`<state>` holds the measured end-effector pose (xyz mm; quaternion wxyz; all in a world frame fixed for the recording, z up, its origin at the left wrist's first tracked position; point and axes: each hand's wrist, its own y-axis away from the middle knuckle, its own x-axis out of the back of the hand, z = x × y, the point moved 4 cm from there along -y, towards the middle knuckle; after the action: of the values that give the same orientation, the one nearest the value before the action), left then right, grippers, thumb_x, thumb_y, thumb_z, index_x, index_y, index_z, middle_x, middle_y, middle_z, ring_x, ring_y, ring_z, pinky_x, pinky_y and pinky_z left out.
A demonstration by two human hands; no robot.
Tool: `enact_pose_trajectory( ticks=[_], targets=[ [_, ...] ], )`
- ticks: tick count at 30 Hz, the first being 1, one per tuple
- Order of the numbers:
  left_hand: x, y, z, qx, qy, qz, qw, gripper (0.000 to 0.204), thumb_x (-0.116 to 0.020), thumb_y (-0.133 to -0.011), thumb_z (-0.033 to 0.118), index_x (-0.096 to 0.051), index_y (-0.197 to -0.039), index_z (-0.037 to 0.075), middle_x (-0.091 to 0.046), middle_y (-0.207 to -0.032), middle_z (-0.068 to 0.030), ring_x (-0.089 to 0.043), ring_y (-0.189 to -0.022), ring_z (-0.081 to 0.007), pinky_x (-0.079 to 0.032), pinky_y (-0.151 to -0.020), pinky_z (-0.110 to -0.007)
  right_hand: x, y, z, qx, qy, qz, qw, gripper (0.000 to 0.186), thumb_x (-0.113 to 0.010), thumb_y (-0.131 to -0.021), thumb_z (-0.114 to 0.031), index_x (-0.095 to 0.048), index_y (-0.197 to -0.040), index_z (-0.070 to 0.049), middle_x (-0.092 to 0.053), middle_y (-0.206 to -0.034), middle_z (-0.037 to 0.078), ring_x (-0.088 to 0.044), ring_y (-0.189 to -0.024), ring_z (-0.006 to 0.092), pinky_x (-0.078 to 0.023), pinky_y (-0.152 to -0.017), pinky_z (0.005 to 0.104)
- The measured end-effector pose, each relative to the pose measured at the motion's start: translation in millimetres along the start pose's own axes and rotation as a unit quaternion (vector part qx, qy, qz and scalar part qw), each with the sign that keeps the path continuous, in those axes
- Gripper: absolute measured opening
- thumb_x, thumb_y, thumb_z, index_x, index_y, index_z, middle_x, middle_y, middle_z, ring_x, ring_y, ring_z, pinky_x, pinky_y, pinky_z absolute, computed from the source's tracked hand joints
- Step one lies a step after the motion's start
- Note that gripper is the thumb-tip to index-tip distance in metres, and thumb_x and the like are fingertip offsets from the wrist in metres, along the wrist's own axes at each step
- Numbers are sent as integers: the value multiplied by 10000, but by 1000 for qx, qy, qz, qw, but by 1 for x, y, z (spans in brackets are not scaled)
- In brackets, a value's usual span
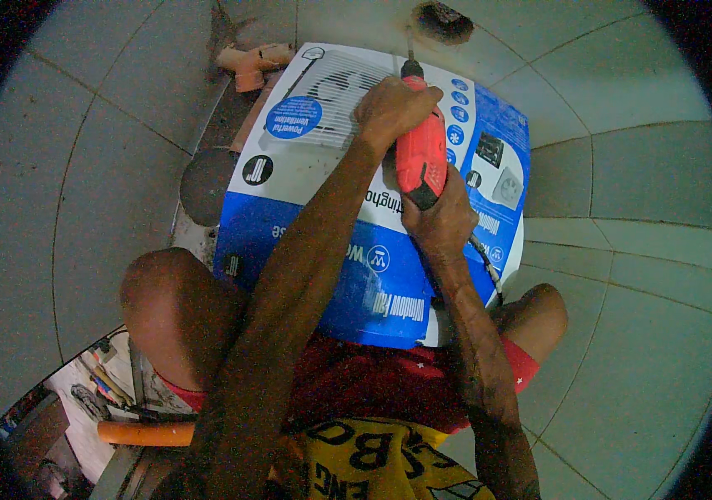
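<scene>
A red power drill (pixel 420 154) with a black chuck and a long bit points toward a tiled wall, where a rough dark hole (pixel 443 22) shows just beside the bit's end. My left hand (pixel 396 108) grips the drill's body behind the chuck. My right hand (pixel 439 217) holds its rear handle, largely hidden under the tool, with a dark cable (pixel 493 275) trailing down. Beneath both hands lies a blue and white printed cardboard box (pixel 306 225), reaching across to my bent knees. Whether the bit touches the wall I cannot tell.
An orange pipe fitting (pixel 248 67) sits at upper left, above a grey round object (pixel 206 187) along a narrow ledge. An orange pipe (pixel 143 432) and assorted tools (pixel 106 383) lie at lower left. Tiled surfaces (pixel 639 350) surround me.
</scene>
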<state>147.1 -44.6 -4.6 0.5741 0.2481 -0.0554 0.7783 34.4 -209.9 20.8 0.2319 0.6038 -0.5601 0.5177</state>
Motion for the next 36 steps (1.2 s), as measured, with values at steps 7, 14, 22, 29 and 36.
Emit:
enact_pose_trajectory(
  ticks=[7,14,22,29,36],
  targets=[
    [-9,2,3,-60,-52,-4,997,431,-492,-880,492,-688,-958,116,-669,-920,-249,-653,-860,-417,-501,-755,-501,0,2,8,12,14,20,1000,741,-828,-668,-309,-495,-1258,-9,-648,-1067,191,-659,-949,359,-535,-776,453],
    [-10,-8,-4,-56,-25,0,998,632,-635,-679,500,-704,-1003,-39,-686,-1025,-249,-673,-964,-381,-508,-853,-441,3,0,2,17,3,20,1000,709,-824,-685,-308,-509,-1236,6,-661,-1015,195,-674,-888,364,-544,-740,451],
    [-3,-4,-1,-64,-24,7,998,593,-640,-677,486,-717,-958,-32,-693,-986,-246,-680,-933,-382,-514,-835,-438,0,3,0,62,1,64,996,678,-822,-691,-306,-524,-1211,11,-665,-985,198,-681,-843,365,-552,-703,438],
    [5,10,11,-1,6,-4,1000,599,-646,-678,472,-708,-973,-46,-690,-987,-257,-678,-945,-384,-514,-839,-438,1,3,3,67,-1,75,995,672,-819,-691,-305,-525,-1204,15,-666,-973,195,-683,-831,361,-553,-692,434],
    [3,7,9,-14,-3,4,1000,618,-645,-677,472,-697,-992,-57,-685,-1005,-263,-675,-952,-391,-514,-844,-439,1,2,3,53,7,57,997,680,-815,-688,-290,-514,-1212,21,-665,-969,203,-683,-829,362,-554,-697,434]
  ],
)
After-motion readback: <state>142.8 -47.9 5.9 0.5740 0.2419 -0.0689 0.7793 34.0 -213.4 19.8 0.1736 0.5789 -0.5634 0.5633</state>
